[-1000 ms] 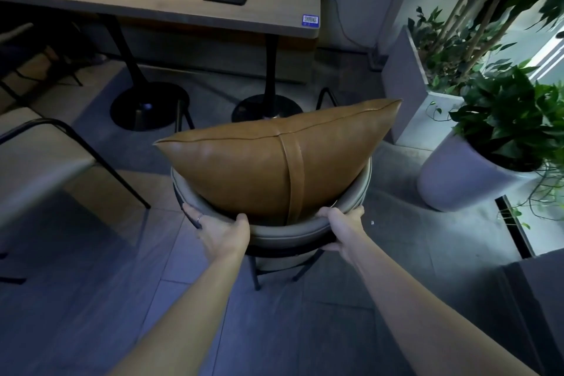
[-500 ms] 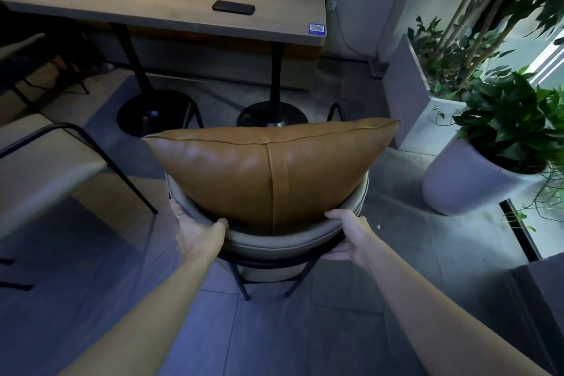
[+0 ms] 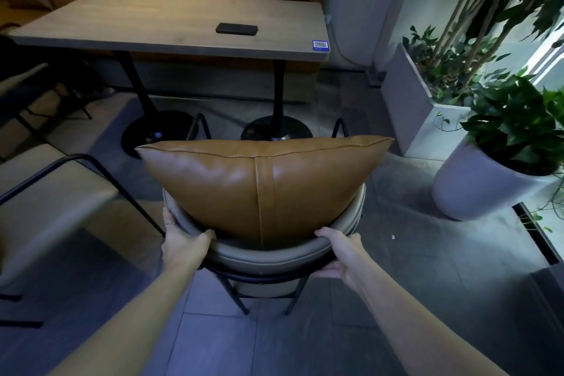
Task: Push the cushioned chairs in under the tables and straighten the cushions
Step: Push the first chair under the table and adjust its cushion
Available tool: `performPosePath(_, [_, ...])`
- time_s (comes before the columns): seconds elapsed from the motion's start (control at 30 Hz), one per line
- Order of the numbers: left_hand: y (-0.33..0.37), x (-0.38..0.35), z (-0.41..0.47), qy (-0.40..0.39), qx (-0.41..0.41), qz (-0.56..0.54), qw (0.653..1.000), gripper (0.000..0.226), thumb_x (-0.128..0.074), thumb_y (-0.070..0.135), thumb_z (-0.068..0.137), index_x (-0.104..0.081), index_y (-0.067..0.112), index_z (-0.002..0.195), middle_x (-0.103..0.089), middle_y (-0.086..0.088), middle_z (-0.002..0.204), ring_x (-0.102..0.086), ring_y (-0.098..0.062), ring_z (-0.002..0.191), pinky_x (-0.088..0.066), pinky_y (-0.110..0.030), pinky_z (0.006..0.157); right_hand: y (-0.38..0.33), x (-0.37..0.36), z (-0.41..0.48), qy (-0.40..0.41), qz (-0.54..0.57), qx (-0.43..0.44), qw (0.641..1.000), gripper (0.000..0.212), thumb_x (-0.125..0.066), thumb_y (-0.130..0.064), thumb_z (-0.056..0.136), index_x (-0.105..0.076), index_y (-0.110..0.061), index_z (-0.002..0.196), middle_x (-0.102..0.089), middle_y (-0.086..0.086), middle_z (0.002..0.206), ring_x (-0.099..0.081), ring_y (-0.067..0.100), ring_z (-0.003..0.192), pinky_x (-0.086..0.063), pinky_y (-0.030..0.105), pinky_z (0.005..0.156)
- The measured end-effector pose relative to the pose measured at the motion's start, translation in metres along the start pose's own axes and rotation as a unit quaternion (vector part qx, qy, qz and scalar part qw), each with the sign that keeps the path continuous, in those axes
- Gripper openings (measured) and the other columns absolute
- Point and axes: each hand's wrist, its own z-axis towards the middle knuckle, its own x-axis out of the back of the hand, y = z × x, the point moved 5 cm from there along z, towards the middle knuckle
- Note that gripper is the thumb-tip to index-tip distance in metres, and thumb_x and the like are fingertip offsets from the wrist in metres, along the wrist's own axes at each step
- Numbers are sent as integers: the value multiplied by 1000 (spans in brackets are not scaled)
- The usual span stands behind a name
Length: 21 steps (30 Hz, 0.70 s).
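A round chair with a grey curved backrest (image 3: 265, 256) and thin black legs stands in front of me, facing a wooden table (image 3: 158, 24). A tan leather cushion (image 3: 259, 180) leans upright against the inside of the backrest, its seam roughly vertical. My left hand (image 3: 183, 241) grips the backrest rim on the left. My right hand (image 3: 341, 253) grips the rim on the right, fingers curled under it. The chair sits short of the table edge, near its two black pedestal bases (image 3: 276, 128).
A black phone (image 3: 236, 29) lies on the table. A second chair with a pale seat (image 3: 45, 192) stands at the left. A round white planter (image 3: 476, 183) and a square planter (image 3: 409, 101) with green plants stand at the right. A tan bench runs behind the table.
The chair has turned so the cushion's seam now stands straight and the chair faces the table squarely. Both hands have slid outward along the backrest rim. The table looks nearer.
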Motion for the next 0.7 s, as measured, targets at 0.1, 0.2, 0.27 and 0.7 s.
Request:
performPosePath(0.1, [8,3,10,-2,-4,-4,1000,111,-73,16,78,0,44,158,-64,-11,110,-66,-33,77,-63,-49,63,-8,-9,5,3,11,9,1000,89,-79,-24,88,-18,-29,153,-37,23,156,-63,53,110,-65,50,61])
performPosePath(0.2, [14,2,22,-4,-5,-11,1000,113,-74,18,77,1,45,158,-61,-12,123,-65,-34,86,-63,-48,68,-17,-15,10,0,12,24,1000,89,-80,-26,88,-19,-29,153,-39,23,155,-65,47,96,-65,54,66])
performPosePath(0.27, [19,2,30,-6,-4,-11,1000,115,-75,21,76,2,44,158,-59,-15,133,-63,-38,96,-62,-50,75,-23,-18,16,2,14,32,999,91,-80,-27,88,-18,-29,154,-40,23,154,-63,41,84,-65,54,67])
performPosePath(0.7, [48,-22,76,-11,-13,-17,1000,117,-75,27,78,9,38,159,-51,-7,101,-56,-24,73,-53,-40,78,-67,-24,60,45,-8,32,998,85,-80,-29,84,-27,-25,150,-47,19,148,-67,52,108,-63,62,73])
